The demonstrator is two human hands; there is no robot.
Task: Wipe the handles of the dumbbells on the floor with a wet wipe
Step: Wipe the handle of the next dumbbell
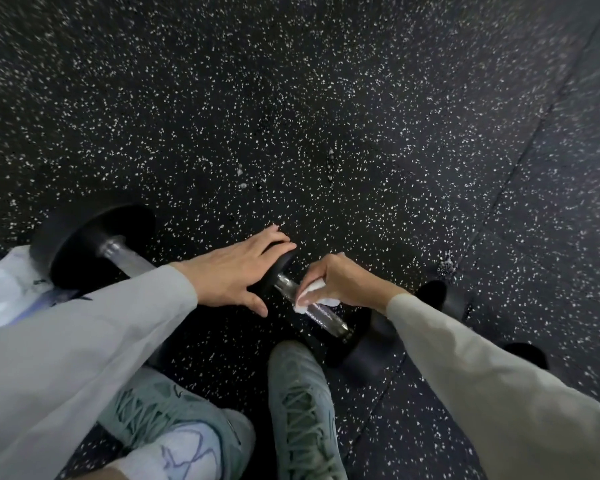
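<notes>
Pinching the wet wipe around the handle of the near dumbbell on the floor, my right hand rubs while my left hand, spread flat, steadies its far head. If that slips, it rolls onto my shoe. Second dumbbell waits left.

I can read no text, number or brand anywhere near my hands: the dumbbell I'm touching shows none, and the marks on my shoes are illegible.
</notes>
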